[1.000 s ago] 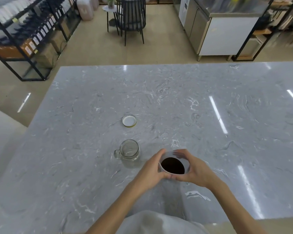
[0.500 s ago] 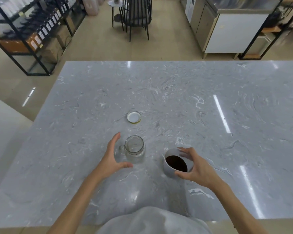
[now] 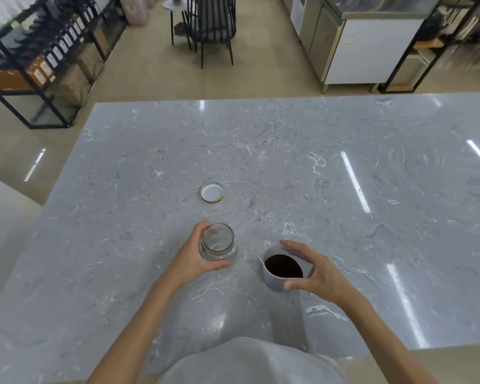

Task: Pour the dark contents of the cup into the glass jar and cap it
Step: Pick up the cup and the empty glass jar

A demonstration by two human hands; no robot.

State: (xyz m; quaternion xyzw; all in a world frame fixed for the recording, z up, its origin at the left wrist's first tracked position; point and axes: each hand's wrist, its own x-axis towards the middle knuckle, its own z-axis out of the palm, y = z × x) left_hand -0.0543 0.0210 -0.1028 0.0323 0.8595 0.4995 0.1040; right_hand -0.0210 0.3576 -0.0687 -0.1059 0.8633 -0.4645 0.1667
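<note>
Grey veined marble forms the wide worktop [image 3: 288, 162], with shelving, a chair and steel cabinets seen beyond its far edge. Near the front edge, the glass jar [image 3: 219, 241] stands upright and uncapped, and is enclosed by the left hand [image 3: 194, 259], whose thumb and fingers are curled round its wall, the thumb across the near side. Just to its right, apart from it, stands the cup [image 3: 283, 273], pale, with a small pouring lip turned towards the jar and dark contents [image 3: 283, 266] filling much of it; whether these are liquid or grounds cannot be told. The right hand [image 3: 316, 273] is cupped round the far and right sides of the cup, fingers spread and bent, the thumb pressed low on the near wall. The lid [image 3: 212, 192] lies flat on the marble beyond the jar, well apart from both hands. The jar is judged to be rigid, smooth, breakable and likely to slip on the polished stone, so a full wrap round its body is advised while it receives the pour. The cup is judged light but easily spilled, and is best gripped round its wall with the lip kept free. Open surface is available on every side, and only the front edge lies close.
</note>
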